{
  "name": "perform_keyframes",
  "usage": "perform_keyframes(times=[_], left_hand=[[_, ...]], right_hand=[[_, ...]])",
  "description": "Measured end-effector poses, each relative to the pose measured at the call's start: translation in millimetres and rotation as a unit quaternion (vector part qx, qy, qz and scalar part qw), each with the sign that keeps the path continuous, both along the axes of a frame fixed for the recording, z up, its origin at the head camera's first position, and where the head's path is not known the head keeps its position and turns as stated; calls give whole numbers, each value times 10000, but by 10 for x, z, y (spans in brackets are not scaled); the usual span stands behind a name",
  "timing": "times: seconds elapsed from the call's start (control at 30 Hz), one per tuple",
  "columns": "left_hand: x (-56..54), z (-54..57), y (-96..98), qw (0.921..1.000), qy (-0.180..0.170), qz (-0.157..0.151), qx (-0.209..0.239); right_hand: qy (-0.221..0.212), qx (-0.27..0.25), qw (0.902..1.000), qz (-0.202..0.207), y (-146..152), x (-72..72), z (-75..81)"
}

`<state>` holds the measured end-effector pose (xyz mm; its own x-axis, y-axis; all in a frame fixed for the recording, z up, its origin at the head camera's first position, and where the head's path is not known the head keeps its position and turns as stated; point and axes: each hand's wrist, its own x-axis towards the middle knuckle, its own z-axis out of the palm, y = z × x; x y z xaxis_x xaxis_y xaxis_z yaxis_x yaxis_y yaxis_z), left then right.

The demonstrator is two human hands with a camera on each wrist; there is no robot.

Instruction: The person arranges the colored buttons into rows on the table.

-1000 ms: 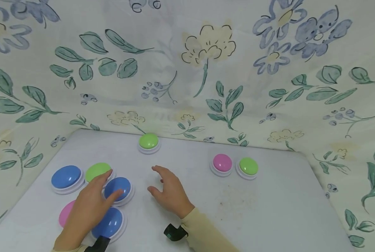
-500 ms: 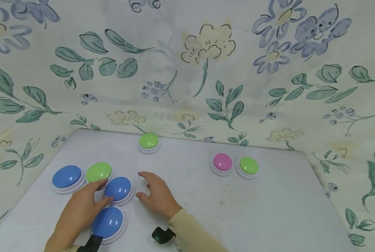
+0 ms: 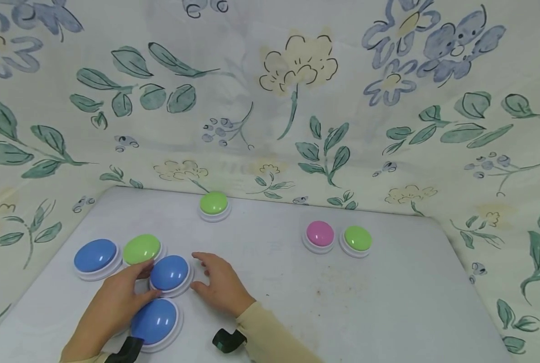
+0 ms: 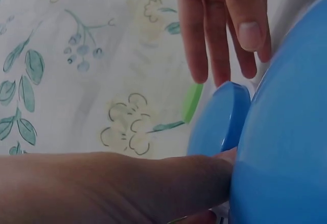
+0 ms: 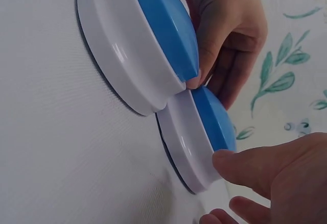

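Note:
A blue dome push button [image 3: 170,273] with a white round base stands between my two hands. My left hand [image 3: 108,307] holds it from the left, thumb at its front rim and fingers at its back left. The left thumb [image 5: 196,81] also shows in the right wrist view, at the rim. My right hand [image 3: 224,285] is at the button's right side, fingers spread and loosely bent, the thumb [image 5: 235,165] overlapping its edge. Nearer me, another blue button [image 3: 154,321] sits beside the left hand, close against the first.
A green button [image 3: 141,248] and a third blue button [image 3: 95,255] stand behind the left hand. Farther back is a green button [image 3: 214,203]. At the right are a pink button [image 3: 320,234] and a green one [image 3: 358,238]. Floral cloth [image 3: 247,101] rises behind the white table [image 3: 387,302].
My right hand has moved left to the blue button. The left hand has come down and back from over it to its left rim, now covering where a pink button showed.

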<state>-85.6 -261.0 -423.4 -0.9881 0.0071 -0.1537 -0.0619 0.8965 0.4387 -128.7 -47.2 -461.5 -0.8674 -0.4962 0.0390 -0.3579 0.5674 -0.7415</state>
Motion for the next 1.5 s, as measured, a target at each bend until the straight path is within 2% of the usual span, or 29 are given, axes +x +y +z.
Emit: perform_keyframes(times=[0.27,0.63,0.87,1.07,1.5], left_hand=[[-26,-22,-41,9996,162,-246,-54],[-45,-60,-55,9990,270,-356,-53],[-67,-65,-49,9993,131,-310,-171],[-77,-52,-33,9989,194,-323,-266],[-72,13,32,9984,321,-341,-309]], right_hand=[[-218,-53,9996,144,-47,-25,-5],[195,144,9989,402,-113,-70,11],[307,145,9991,268,-145,-50,17],[477,315,9983,130,-156,-38,10],[615,266,9977,108,-74,-28,86]])
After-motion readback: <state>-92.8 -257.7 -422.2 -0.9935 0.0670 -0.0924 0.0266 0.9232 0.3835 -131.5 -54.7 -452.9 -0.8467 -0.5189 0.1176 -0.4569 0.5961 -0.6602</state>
